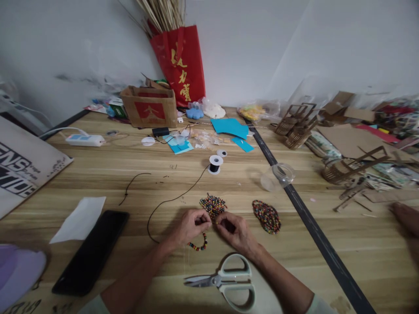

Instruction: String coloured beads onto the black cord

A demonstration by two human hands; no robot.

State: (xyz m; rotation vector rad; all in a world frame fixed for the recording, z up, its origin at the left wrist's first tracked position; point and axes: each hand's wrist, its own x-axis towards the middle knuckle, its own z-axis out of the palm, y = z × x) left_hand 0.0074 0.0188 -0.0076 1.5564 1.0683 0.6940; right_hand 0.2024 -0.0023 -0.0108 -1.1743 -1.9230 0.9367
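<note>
My left hand (194,224) is closed in a pinch on a cord whose short strand of colourful beads (200,245) hangs below its fingers. Close beside it, my right hand (236,231) pinches a tiny yellowish bead (216,223). The fingertips of both hands nearly meet at the near edge of a heap of loose multicoloured beads (214,204). From a white spool (215,164), black cord (173,200) curves across the table and passes under my left wrist. A coiled bead string (266,216) lies right of my right hand. Scissors (225,280) with pale green handles rest between my forearms.
A black phone (91,253) and white paper (80,219) lie at left. Clear plastic containers (277,176) sit to the right, before woven baskets (353,165). A cardboard box (150,107) and red bag (181,65) stand behind. Another person's hand (406,218) is at the right edge.
</note>
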